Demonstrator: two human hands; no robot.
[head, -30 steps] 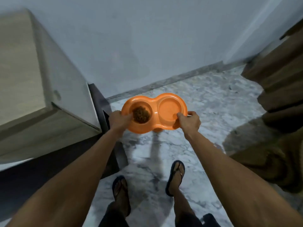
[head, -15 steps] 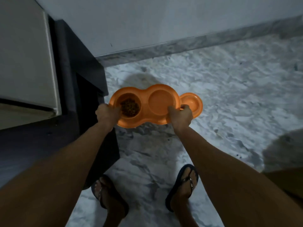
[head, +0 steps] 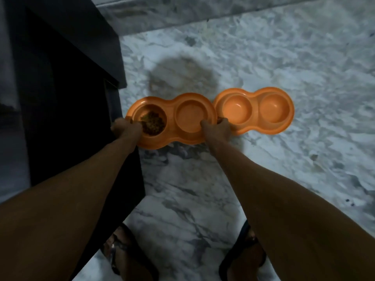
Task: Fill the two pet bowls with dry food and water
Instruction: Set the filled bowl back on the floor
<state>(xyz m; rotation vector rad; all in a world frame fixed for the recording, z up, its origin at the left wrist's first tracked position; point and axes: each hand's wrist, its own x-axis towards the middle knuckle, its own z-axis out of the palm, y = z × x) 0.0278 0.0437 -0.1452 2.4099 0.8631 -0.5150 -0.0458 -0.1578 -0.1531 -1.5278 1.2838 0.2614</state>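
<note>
I hold an orange double pet bowl [head: 172,138] low over the marble floor, level. My left hand [head: 126,128] grips its left end and my right hand [head: 217,128] grips its right end. Its left cup holds brown dry food [head: 153,123]; whether its right cup [head: 190,116] holds water I cannot tell. A second orange double pet bowl [head: 253,122] lies on the floor just to the right, both cups looking dry and bare. The held bowl's right edge overlaps that second bowl's left end in view.
A dark cabinet base [head: 71,88] stands at the left, close to my left hand. A grey marble skirting [head: 203,13] runs along the far wall. My feet in dark sandals [head: 125,254] stand below on the white-grey marble floor [head: 284,57].
I have bent down and lowered the held bowl toward the floor. The second bowl has come fully into view on the right. Both hands keep their grip.
</note>
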